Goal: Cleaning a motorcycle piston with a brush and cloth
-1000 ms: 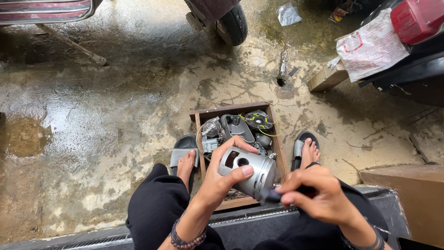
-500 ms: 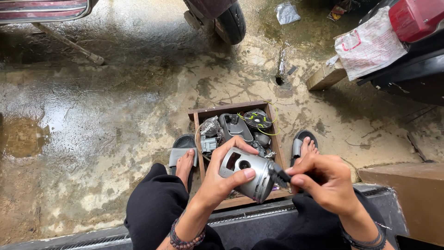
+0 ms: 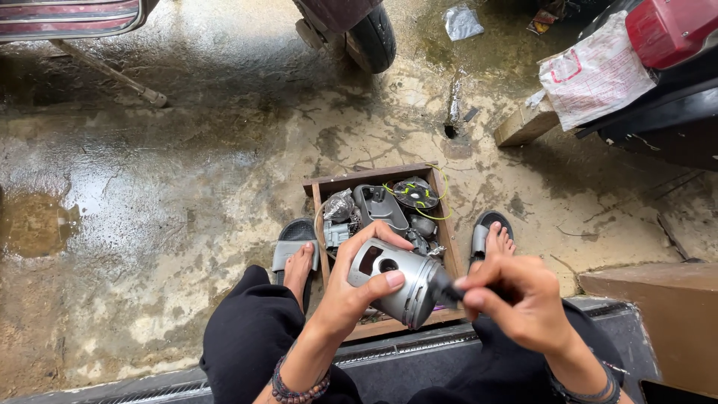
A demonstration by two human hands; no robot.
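puddle (image 3: 30, 224): brown water on the wet concrete, well apart from the left hand, far to its left.
left sandal (image 3: 293, 243): grey slide just left of the wooden box, the bare foot resting on it, below and left of the left hand's fingers.
left hand (image 3: 351, 295): curled around the piston, thumb lying across its side wall and fingers wrapped over the far side; a beaded bracelet sits on the wrist.
piston (image 3: 396, 278): grey metal cylinder with a round pin hole in its side, tilted with its crown toward the right hand, held above the near end of the box.
wooden box (image 3: 447, 232): open shallow tray on the floor between the two feet, just beyond both hands, filled with dark and silver engine parts and a loop of yellow-green wire.
dark tool (image 3: 444, 288): its black tip touches the piston's crown, between the two hands.
right hand (image 3: 520, 299): closed in a pinch on the dark tool, fingers bunched, just right of the piston.
right sandal (image 3: 488, 232): grey slide under the right foot, just beyond the right hand.
white bag (image 3: 594, 75): crumpled with red print, far beyond the right hand.
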